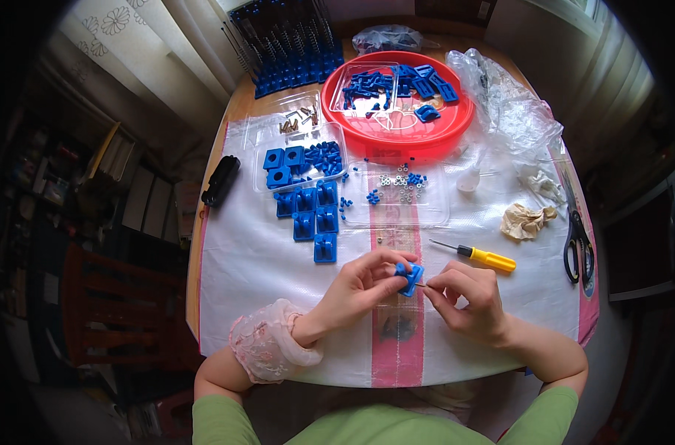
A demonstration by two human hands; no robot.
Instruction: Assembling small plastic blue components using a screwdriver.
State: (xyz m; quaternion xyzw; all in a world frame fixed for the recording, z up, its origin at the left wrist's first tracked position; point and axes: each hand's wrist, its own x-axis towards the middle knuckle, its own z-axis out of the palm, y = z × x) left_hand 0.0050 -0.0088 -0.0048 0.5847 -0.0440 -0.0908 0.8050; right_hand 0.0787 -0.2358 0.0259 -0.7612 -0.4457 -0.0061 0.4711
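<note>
Near the front of the table, my left hand (358, 288) is closed around a small blue plastic part (411, 280) with a square base and a raised round piece. My right hand (469, 300) pinches a thin brownish pin-like piece (422, 285), its tip meeting the right side of the blue part. Whether the tip has gone into the part cannot be made out. Beyond my hands lies a screwdriver (492, 259) with a yellow and black handle. Several similar blue assembled parts (325, 248) stand in rows to the left.
A clear tray (307, 182) holds blue pieces; another clear tray (359, 215) has white rings and tiny blue bits. Brass-coloured pins (289, 126) lie behind. A red basin (456, 122), spring rack (293, 59), plastic bags (500, 111), crumpled cloth (526, 221), scissors (578, 245) and black case (221, 181) surround them.
</note>
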